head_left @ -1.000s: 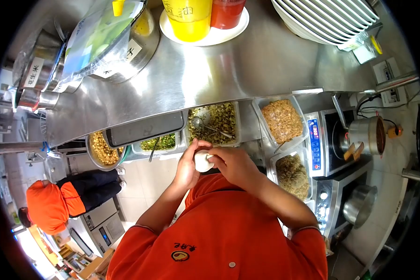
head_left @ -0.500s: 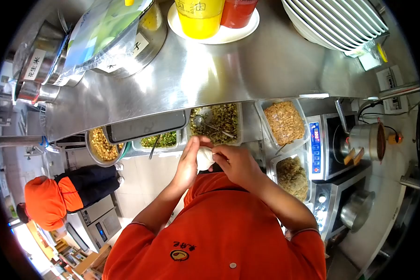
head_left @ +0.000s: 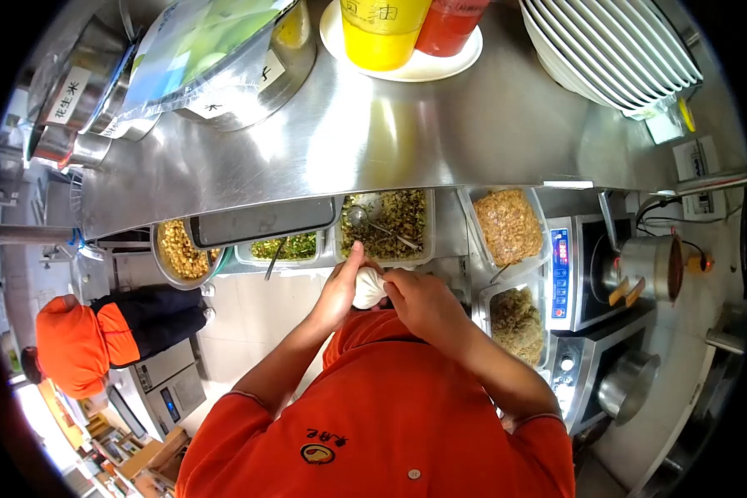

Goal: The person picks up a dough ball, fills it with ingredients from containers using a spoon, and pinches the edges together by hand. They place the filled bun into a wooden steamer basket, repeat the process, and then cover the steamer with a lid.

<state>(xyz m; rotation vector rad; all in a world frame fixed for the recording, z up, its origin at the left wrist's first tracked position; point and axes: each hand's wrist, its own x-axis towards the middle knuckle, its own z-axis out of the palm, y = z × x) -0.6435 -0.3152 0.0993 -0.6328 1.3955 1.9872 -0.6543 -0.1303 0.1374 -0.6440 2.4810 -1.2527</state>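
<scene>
Cupping a white dough ball (head_left: 367, 288) from the side, the left hand (head_left: 339, 292) had its fingers curled round it and its thumb raised along the top. The right hand (head_left: 424, 304) met it from the other side – fingertips closed on the dough's upper edge in a tight pinch. Both hands gripped the same piece, which sat between them in the air, close in front of the orange shirt (head_left: 390, 415) and just below the tray of chopped greenish filling (head_left: 390, 222). A metal spoon (head_left: 358, 217) lay in that tray. To the right stood a tray of brown mince (head_left: 509, 224) and, nearer, another container of mince (head_left: 516, 322) – beside them an induction cooker (head_left: 574, 261) with a steel pot (head_left: 651, 266). On the steel shelf (head_left: 373, 141) above were a yellow bottle (head_left: 382, 25) and stacked white plates (head_left: 614, 41). Off to the left, well apart, was another person in an orange cap (head_left: 62, 349).
</scene>
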